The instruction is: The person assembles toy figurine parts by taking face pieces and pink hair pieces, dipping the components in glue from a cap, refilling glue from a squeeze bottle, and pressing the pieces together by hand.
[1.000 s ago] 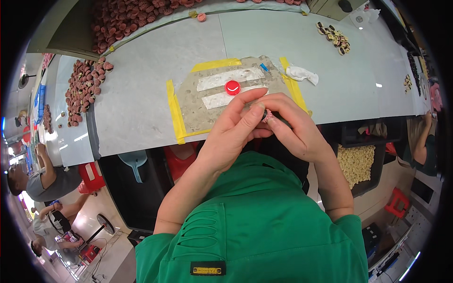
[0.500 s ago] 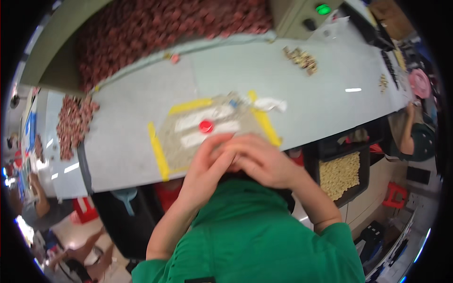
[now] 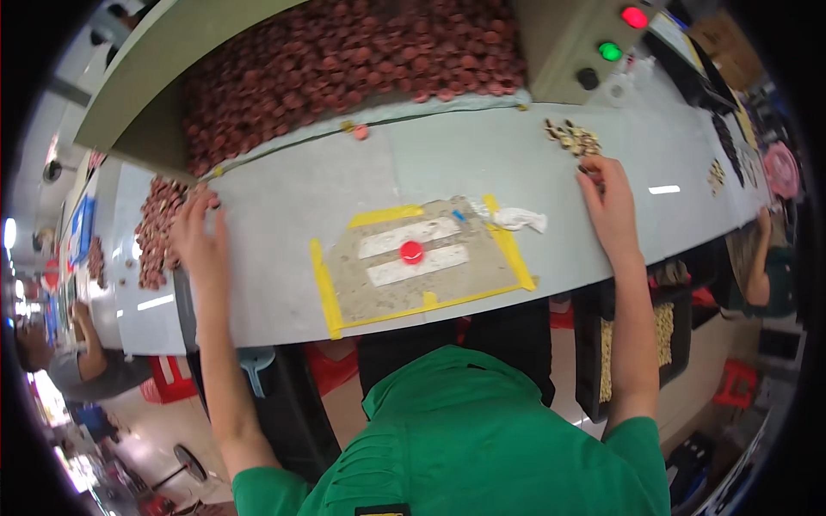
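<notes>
My left hand (image 3: 200, 242) reaches to the edge of a pile of reddish-brown round pieces (image 3: 157, 234) on the table's left. A reddish-brown piece (image 3: 213, 203) shows at its curled fingertips. Across the table, my right hand (image 3: 613, 211) has its thumb and fingers closed around a small dark piece (image 3: 583, 169), just nearer than a small heap of cream and brown pieces (image 3: 570, 136). Between my hands lies a worn grey board (image 3: 482, 267) edged with yellow tape. Two white strips and a round red piece (image 3: 411, 252) sit on it.
A large mass of reddish-brown pieces (image 3: 361, 60) fills the housing at the back. Its right post carries a red light (image 3: 634, 17), a green light (image 3: 610, 52) and a black knob. A crumpled white wad (image 3: 520, 219) lies beside the board. Below right stands a black bin (image 3: 592, 378) of cream pieces.
My hands have parted from in front of my chest. The left has moved out to the left pile, the right to the far right heap. The view has shifted slightly.
</notes>
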Motion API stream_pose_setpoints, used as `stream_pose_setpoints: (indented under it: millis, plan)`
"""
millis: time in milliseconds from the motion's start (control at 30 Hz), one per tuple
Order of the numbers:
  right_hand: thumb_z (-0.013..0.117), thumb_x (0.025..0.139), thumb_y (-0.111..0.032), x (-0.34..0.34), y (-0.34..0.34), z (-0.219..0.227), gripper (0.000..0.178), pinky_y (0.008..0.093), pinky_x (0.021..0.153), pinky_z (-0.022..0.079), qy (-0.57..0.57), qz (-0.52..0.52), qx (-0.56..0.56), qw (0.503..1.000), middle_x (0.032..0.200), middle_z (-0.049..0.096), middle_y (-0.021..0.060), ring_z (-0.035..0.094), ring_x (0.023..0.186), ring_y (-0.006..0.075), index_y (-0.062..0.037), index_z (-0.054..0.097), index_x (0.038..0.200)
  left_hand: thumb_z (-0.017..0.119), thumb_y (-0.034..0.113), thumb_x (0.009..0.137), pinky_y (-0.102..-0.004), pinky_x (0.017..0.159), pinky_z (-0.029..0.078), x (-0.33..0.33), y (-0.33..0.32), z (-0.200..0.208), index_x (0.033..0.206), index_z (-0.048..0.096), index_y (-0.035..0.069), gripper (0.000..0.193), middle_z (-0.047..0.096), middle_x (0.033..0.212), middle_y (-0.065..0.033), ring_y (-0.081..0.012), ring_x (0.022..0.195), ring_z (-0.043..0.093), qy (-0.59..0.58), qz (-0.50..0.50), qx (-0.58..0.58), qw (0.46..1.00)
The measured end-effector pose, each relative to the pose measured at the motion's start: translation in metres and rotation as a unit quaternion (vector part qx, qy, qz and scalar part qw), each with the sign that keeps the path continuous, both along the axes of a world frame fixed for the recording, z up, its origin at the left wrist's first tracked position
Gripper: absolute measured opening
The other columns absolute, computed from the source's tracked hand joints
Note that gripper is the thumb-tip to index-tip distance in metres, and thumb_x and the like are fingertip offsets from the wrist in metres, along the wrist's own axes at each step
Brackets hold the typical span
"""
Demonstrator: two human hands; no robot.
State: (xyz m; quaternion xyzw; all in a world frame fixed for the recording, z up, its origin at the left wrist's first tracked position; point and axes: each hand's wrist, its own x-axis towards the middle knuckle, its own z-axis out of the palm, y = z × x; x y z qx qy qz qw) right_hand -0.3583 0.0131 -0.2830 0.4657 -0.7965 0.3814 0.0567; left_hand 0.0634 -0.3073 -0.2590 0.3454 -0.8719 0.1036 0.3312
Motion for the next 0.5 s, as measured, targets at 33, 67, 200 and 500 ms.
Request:
stream_pose_setpoints:
  millis: [33,67,200,500]
  plan:
    - [0.063,0.084,-0.003,0.011,-0.003,0.003,0.02,0.0298,0.068,0.048,-0.005,0.016,0.0,1.0,0.093,0.057,0.0106,0.056,0.076,0.0213,-0.0016,0.057,0.103,0.064,0.01,0.085,-0.0373,0.095,0.04,-0.016,0.003,-0.003,0.116,0.061,0.006,0.031,0.061,0.114,-0.011,-0.0275,0.105,0.056,0.018,-0.034,0.051,0.998]
    - [0.063,0.084,-0.003,0.025,-0.002,0.008,0.019,0.0287,0.068,0.047,-0.048,0.03,0.011,0.998,0.092,0.057,0.0095,0.056,0.075,0.0195,-0.0014,0.058,0.102,0.064,0.01,0.085,-0.0368,0.093,0.042,-0.032,0.006,-0.006,0.115,0.061,0.006,0.031,0.061,0.113,-0.0112,-0.0272,0.103,0.057,0.038,-0.069,0.104,0.991]
    - [0.062,0.086,-0.004,0.054,-0.006,0.017,0.015,0.0258,0.067,0.046,-0.147,0.036,0.073,0.986,0.087,0.058,0.0064,0.055,0.073,0.0143,-0.0009,0.058,0.1,0.065,0.012,0.085,-0.0308,0.076,0.048,-0.127,0.029,-0.004,0.115,0.06,0.008,0.03,0.059,0.105,-0.0094,-0.0219,0.086,0.058,0.087,-0.183,0.306,0.93]
    - [0.058,0.089,-0.01,0.053,-0.014,0.018,0.017,0.0319,0.073,0.048,-0.087,0.014,0.065,0.994,0.095,0.06,0.0139,0.059,0.081,0.0269,-0.0009,0.062,0.104,0.062,0.012,0.088,-0.0267,0.074,0.048,-0.116,0.034,-0.017,0.102,0.061,0.002,0.018,0.059,0.092,-0.0077,-0.0166,0.083,0.061,0.129,-0.182,0.384,0.896]
